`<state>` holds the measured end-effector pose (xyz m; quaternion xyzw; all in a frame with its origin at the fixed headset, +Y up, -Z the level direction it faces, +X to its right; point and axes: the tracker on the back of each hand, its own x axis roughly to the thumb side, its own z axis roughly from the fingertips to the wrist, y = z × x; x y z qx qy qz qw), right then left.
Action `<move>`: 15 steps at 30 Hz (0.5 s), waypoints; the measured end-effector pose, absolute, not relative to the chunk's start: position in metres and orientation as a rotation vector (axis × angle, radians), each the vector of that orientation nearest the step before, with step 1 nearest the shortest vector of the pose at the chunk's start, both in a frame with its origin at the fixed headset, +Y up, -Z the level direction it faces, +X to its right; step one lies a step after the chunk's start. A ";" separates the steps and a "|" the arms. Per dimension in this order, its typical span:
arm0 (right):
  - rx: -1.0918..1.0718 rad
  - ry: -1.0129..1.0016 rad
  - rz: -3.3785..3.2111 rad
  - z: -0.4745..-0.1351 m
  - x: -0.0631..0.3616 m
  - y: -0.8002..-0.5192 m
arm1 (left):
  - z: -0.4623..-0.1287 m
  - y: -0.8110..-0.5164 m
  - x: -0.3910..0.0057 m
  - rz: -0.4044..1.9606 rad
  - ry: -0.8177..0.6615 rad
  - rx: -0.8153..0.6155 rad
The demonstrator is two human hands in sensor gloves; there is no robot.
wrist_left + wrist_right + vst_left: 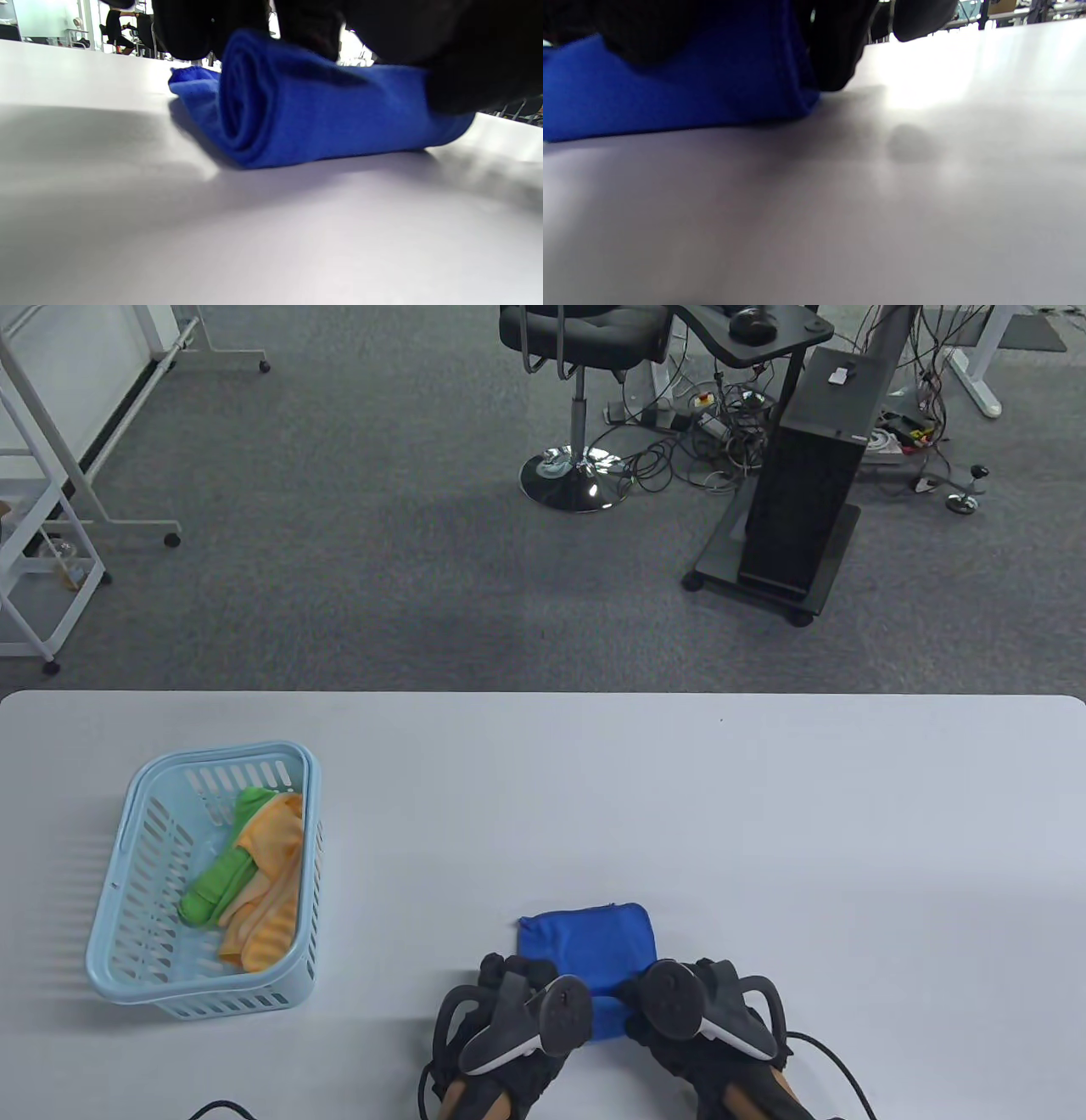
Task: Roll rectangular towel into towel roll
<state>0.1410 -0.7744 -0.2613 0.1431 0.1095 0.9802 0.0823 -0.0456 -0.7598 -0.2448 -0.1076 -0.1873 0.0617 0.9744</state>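
A blue towel point(588, 940) lies on the white table point(764, 831) near its front edge. Its near part is rolled up and its far part lies flat. In the left wrist view the roll point(305, 114) shows its spiral end, with the flat part beyond it. My left hand point(509, 984) rests on the roll's left end, fingers point(186, 29) curled over its top. My right hand point(679, 984) rests on the roll's right end point(670, 93), fingers point(835, 46) pressing down beside it.
A light blue plastic basket point(127, 848) stands on the table at the left, holding a green roll point(221, 882) and orange cloths point(267, 891). Past the table's far edge are a chair point(585, 390) and a black stand point(806, 492) on carpet.
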 end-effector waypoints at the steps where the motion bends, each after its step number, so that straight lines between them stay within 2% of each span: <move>1: 0.420 0.330 2.924 -0.263 0.142 -0.774 | -0.245 -0.761 -0.046 0.130 -0.371 -0.239; 7: 0.394 0.284 2.850 -0.266 0.151 -0.769 | -0.246 -0.770 -0.038 -0.020 -0.345 -0.309; 15: 0.410 0.158 2.922 -0.260 0.150 -0.762 | -0.250 -0.769 -0.042 0.060 -0.340 -0.224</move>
